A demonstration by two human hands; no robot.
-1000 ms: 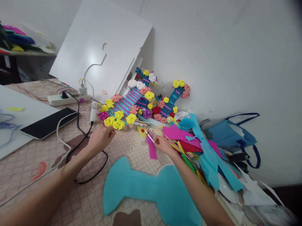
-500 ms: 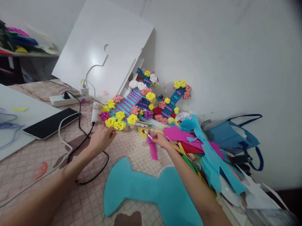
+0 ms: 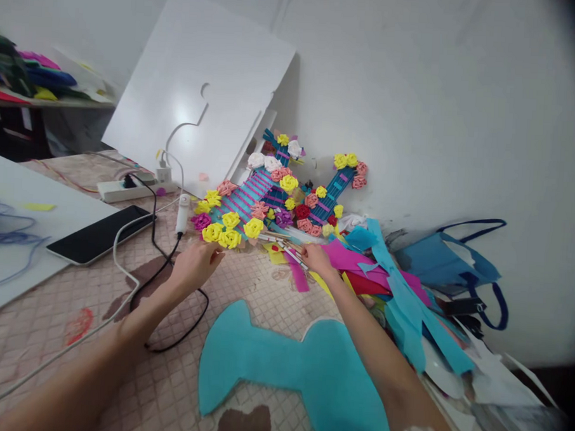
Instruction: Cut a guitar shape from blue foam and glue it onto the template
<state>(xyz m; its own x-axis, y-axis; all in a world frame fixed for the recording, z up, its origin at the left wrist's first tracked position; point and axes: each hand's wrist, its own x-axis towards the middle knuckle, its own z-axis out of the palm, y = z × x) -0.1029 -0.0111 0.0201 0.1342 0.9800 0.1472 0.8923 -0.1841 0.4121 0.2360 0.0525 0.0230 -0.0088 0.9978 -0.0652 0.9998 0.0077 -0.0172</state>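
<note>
My left hand (image 3: 196, 265) is held with curled fingers just in front of the yellow paper flowers (image 3: 220, 237); the inside of the fist is hidden. My right hand (image 3: 318, 260) reaches into a heap of thin sticks (image 3: 286, 244), its fingers bent down among them; what they pinch is hard to see. Under its fingertips lies a magenta paper strip (image 3: 298, 276). Between my forearms a flat turquoise shape (image 3: 272, 354), narrow in the middle with wide ends, rests on the table. Striped panels (image 3: 245, 201) edged with paper flowers stand behind.
A black cable (image 3: 170, 344) loops beside my left forearm, near a white glue gun (image 3: 182, 216) and a dark tablet (image 3: 98, 234). Coloured paper scraps (image 3: 398, 303) pile up at the right, before a blue bag (image 3: 447, 260). A white board (image 3: 202, 91) leans on the wall.
My right hand has moved slightly right and up into the stick heap. The red-tipped white stick it held out is no longer distinct in its fingers. My left hand keeps its place.
</note>
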